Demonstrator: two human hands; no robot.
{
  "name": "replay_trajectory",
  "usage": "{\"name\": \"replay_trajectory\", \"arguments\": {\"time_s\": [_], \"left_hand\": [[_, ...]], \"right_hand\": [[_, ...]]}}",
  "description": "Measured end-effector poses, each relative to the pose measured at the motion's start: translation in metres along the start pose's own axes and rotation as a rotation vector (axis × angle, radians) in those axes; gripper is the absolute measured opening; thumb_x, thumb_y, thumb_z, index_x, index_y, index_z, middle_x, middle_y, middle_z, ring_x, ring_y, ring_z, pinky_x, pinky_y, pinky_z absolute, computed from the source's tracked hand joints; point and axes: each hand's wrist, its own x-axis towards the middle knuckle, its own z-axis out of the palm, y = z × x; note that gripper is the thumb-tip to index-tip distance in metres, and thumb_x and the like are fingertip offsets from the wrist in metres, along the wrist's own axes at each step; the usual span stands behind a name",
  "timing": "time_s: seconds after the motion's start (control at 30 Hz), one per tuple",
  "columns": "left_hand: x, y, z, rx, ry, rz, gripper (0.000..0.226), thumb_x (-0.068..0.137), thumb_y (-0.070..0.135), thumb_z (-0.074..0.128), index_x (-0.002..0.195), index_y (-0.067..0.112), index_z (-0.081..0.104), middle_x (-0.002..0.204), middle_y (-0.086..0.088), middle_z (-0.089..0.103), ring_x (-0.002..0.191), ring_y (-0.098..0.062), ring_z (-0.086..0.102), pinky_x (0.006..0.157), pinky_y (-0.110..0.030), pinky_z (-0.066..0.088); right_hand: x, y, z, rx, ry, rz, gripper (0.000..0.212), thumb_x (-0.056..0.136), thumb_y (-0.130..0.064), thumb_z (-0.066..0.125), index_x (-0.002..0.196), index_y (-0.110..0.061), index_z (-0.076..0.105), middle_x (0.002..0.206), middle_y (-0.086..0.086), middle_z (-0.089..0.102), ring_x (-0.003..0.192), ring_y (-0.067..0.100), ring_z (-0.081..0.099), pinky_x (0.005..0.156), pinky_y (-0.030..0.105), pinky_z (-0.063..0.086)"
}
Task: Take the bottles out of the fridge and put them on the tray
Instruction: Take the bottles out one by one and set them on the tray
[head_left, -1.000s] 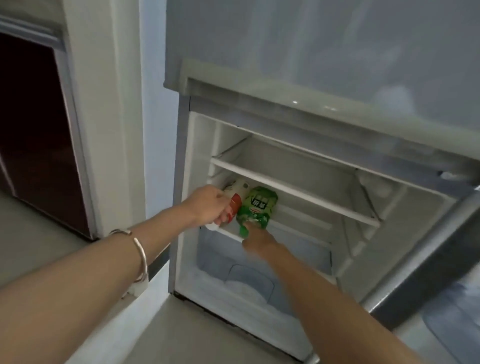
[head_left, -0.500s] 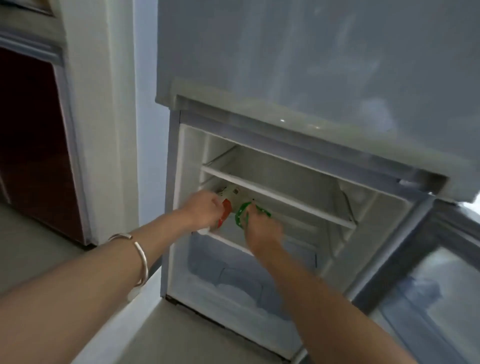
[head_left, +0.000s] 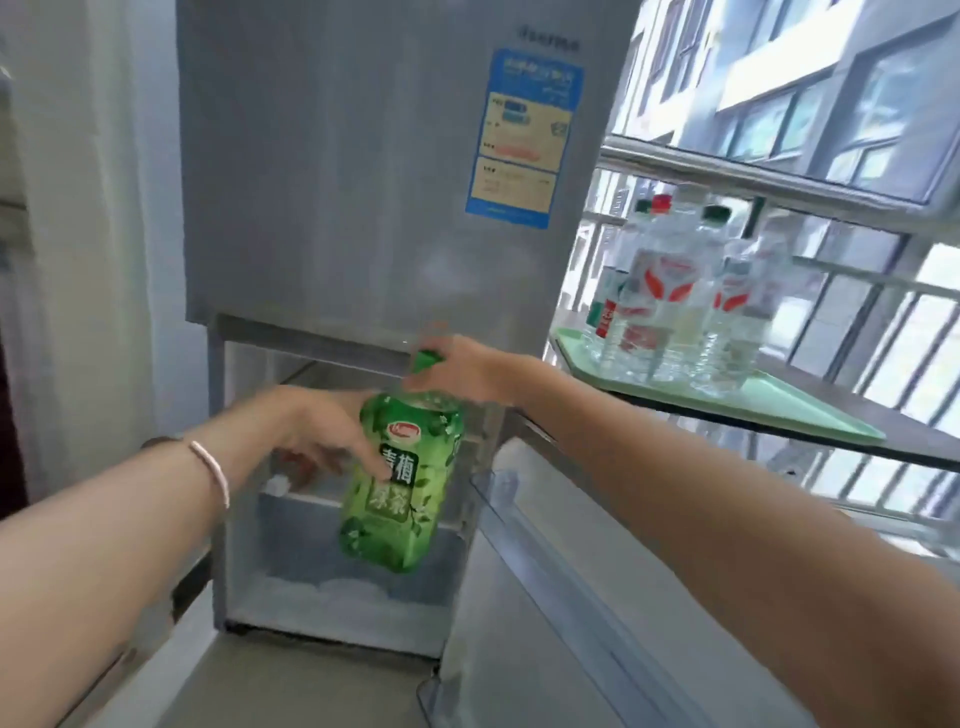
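A green tea bottle (head_left: 400, 483) with a green cap hangs upright in front of the open lower fridge compartment (head_left: 332, 587). My right hand (head_left: 470, 371) is shut around its neck, just below the cap. My left hand (head_left: 322, 431) is beside it with fingers spread, one fingertip touching the label. Behind that hand a red-and-white bottle (head_left: 288, 467) lies on the fridge shelf, mostly hidden. The pale green tray (head_left: 810, 410) sits to the right on a dark table and holds several clear water bottles (head_left: 670, 296).
The grey upper fridge door (head_left: 363, 182) is closed and carries a blue label. The lower door (head_left: 550, 597) stands open at the lower right, below the table edge (head_left: 924, 449). A railing and window are behind the tray. A white wall is to the left.
My right hand has pulled the green bottle out of the fridge and lifted it by the neck. My left hand no longer grips the red-and-white bottle. My view has swung up and right, revealing the tray.
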Motion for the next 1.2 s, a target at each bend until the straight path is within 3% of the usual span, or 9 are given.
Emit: {"name": "replay_trajectory", "arguments": {"time_s": [0.1,0.2,0.37,0.53,0.67,0.87,1.03,1.13,1.2], "left_hand": [[-0.035,0.047,-0.013,-0.101,0.097,0.145,0.077,0.058,0.016,0.092,0.124,0.033,0.056,0.106,0.01,0.077,0.111,-0.021,0.066,0.099,-0.049,0.051],[-0.061,0.1,-0.028,-0.046,0.172,0.267,0.074,0.061,0.014,0.089,0.122,0.039,0.056,0.109,0.012,0.075,0.107,-0.017,0.068,0.093,-0.048,0.055],[-0.084,0.202,-0.029,-0.17,0.312,0.502,0.071,0.068,0.013,0.084,0.13,0.025,0.052,0.115,0.004,0.071,0.099,-0.018,0.071,0.069,-0.038,0.061],[-0.064,0.283,0.009,-0.36,0.394,0.709,0.084,0.069,0.02,0.085,0.142,0.023,0.043,0.123,-0.003,0.066,0.102,-0.02,0.068,0.071,-0.036,0.062],[-0.012,0.31,0.059,-0.468,0.4,0.792,0.077,0.075,0.02,0.081,0.141,0.016,0.041,0.13,-0.011,0.057,0.109,-0.027,0.061,0.091,-0.037,0.053],[0.056,0.294,0.105,-0.447,0.137,0.696,0.053,0.095,0.022,0.056,0.145,0.011,0.042,0.138,-0.012,0.056,0.121,-0.027,0.056,0.103,-0.037,0.044],[0.075,0.28,0.106,-0.434,0.119,0.689,0.044,0.1,0.022,0.046,0.142,0.011,0.044,0.136,-0.011,0.055,0.119,-0.023,0.052,0.104,-0.037,0.042],[0.085,0.277,0.108,-0.392,0.11,0.637,0.049,0.096,0.032,0.048,0.14,0.011,0.045,0.133,-0.012,0.055,0.123,-0.029,0.052,0.109,-0.049,0.041],[0.09,0.276,0.11,-0.36,0.112,0.623,0.052,0.097,0.034,0.047,0.142,0.009,0.042,0.134,-0.012,0.054,0.124,-0.028,0.051,0.107,-0.045,0.043]], "right_hand": [[-0.047,-0.008,-0.054,0.165,0.113,-0.035,0.015,0.091,-0.023,0.065,0.106,-0.02,0.061,0.102,0.005,0.063,0.077,0.014,0.058,0.06,0.017,0.049],[-0.083,-0.002,-0.095,0.348,0.328,-0.042,0.063,0.088,-0.026,0.069,0.14,-0.008,0.039,0.11,0.004,0.057,0.067,0.002,0.049,0.046,0.009,0.04],[-0.14,0.038,-0.141,0.448,0.46,0.072,0.08,0.082,-0.041,0.072,0.145,-0.015,0.031,0.098,0.008,0.059,0.053,0.006,0.049,0.041,0.016,0.041],[-0.169,0.088,-0.148,0.409,0.591,0.107,0.034,0.081,-0.017,0.076,0.109,-0.016,0.056,0.079,-0.002,0.066,0.035,-0.003,0.048,0.036,0.015,0.038],[-0.185,0.139,-0.156,0.482,0.788,0.201,0.026,0.082,-0.013,0.076,0.103,-0.013,0.06,0.054,-0.01,0.064,0.031,-0.004,0.044,0.036,0.015,0.035],[-0.168,0.205,-0.15,0.425,0.707,0.359,0.045,0.079,-0.018,0.078,0.12,-0.016,0.059,0.101,0.003,0.07,0.041,-0.008,0.052,0.042,0.012,0.038],[-0.138,0.229,-0.137,0.536,0.572,0.379,0.04,0.084,-0.018,0.073,0.121,-0.015,0.061,0.069,-0.014,0.069,0.055,0.005,0.045,0.057,0.022,0.031],[-0.131,0.243,-0.133,0.557,0.49,0.364,0.039,0.086,-0.022,0.071,0.124,-0.016,0.061,0.062,-0.019,0.066,0.06,0.006,0.04,0.059,0.023,0.03],[-0.131,0.251,-0.132,0.619,0.467,0.363,0.039,0.086,-0.021,0.071,0.123,-0.016,0.061,0.063,-0.016,0.067,0.059,0.008,0.035,0.057,0.022,0.03]]}}
